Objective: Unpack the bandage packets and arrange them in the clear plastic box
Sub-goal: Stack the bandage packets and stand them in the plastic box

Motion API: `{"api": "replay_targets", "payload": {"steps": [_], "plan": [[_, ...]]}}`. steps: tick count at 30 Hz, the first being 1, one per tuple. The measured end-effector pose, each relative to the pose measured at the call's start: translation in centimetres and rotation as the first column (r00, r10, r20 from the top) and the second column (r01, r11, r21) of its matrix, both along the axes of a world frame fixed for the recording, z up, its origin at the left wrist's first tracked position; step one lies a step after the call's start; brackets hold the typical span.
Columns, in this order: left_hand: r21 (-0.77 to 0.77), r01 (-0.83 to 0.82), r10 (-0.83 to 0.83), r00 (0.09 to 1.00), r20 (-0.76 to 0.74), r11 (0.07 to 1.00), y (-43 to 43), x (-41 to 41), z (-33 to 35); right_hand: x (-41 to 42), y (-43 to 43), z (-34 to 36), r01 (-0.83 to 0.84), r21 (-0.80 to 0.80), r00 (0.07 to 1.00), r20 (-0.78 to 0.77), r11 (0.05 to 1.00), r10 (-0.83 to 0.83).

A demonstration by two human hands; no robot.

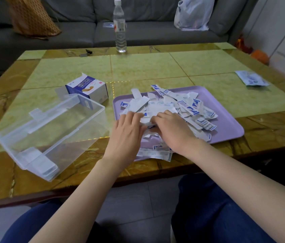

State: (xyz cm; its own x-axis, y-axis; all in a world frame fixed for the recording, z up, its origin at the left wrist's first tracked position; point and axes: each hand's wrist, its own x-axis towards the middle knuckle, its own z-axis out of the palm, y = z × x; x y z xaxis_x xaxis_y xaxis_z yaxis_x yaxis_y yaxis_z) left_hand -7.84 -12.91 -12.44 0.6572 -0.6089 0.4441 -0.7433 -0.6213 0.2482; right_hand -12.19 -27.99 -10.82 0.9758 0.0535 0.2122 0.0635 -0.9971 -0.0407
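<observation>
Lilac tray (225, 123) at surface's (147, 67) near edge, heaped with packets (182, 106); left hand (127, 132) flat on heap, grip open; right hand (171, 128) dug in, grip hidden, cannot tell.

Hands: two, one left hand (127, 127) and one right hand (171, 128)
Bandage packets (182, 106): one loose pile, too many and too overlapped to count
Clear plastic box (78, 128): one
Small stack (40, 163) in the box: one, number of pieces unclear
Carton (89, 88): one
Purple tray (225, 123): one
Water bottle (119, 28): one
Plastic bag (193, 14): one
Orange cushion (33, 18): one
Printed sheet (251, 80) at the right of the counter (147, 67): one
</observation>
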Motion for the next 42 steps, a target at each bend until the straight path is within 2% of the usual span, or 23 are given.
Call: {"api": "replay_targets", "payload": {"steps": [2, 4, 7, 10, 14, 18, 23, 27, 30, 34, 38, 42], "plan": [[0.190, 0.014, -0.008, 0.999, -0.031, 0.982, 0.1, 0.1, -0.6, 0.2, 0.4, -0.4, -0.022, -0.019, 0.998, -0.058, 1.000, 0.021], [0.318, 0.020, -0.003, 0.999, -0.054, 0.948, 0.2, 0.3, -1.4, 0.4, 0.8, -0.9, -0.036, 0.032, 0.994, -0.106, 0.999, 0.040], [0.396, 0.027, 0.005, 0.997, -0.078, 0.918, 0.4, 0.6, -2.0, 0.4, 1.0, -1.4, -0.009, 0.214, 0.980, -0.195, 0.977, 0.051], [0.380, 0.038, 0.000, 0.995, -0.099, 0.924, 0.4, 0.8, -2.2, 0.3, 1.1, -1.7, 0.037, 0.354, 0.970, -0.238, 0.935, 0.052], [0.226, 0.010, 0.027, 0.987, -0.161, 0.974, 0.2, 1.1, -1.9, 0.4, 0.9, -1.9, 0.111, 0.458, 0.987, -0.152, 0.882, -0.045], [0.115, 0.046, -0.009, 0.953, -0.303, 0.992, -0.2, 0.8, -2.0, 0.5, 1.5, -2.3, 0.167, 0.586, 0.977, -0.208, 0.793, -0.052], [0.195, 0.082, -0.021, 0.955, -0.297, 0.977, -0.3, 0.6, -2.3, 0.5, 2.1, -3.2, 0.062, 0.447, 0.990, -0.141, 0.892, 0.002], [0.258, 0.017, 0.033, 0.981, -0.190, 0.966, -0.2, 0.5, -2.2, 0.6, 1.6, -3.5, 0.082, 0.300, 0.990, -0.130, 0.950, -0.044], [0.306, -0.085, 0.131, 0.982, -0.134, 0.948, 0.3, 0.5, -2.1, 0.6, 1.5, -3.5, 0.103, 0.380, 0.989, -0.139, 0.919, -0.053], [0.354, -0.030, 0.085, 0.986, -0.141, 0.935, 0.3, 0.5, -2.2, 0.6, 2.4, -3.2, 0.118, 0.510, 0.984, -0.174, 0.852, -0.032], [0.344, 0.007, 0.048, 0.987, -0.151, 0.939, 0.2, 0.6, -2.2, 0.9, 2.5, -3.5, 0.088, 0.475, 0.984, -0.177, 0.876, -0.003], [0.349, -0.026, 0.073, 0.990, -0.123, 0.937, 0.2, 0.6, -2.3, 0.9, 2.2, -3.1, 0.106, 0.462, 0.991, -0.125, 0.881, -0.053]]}}
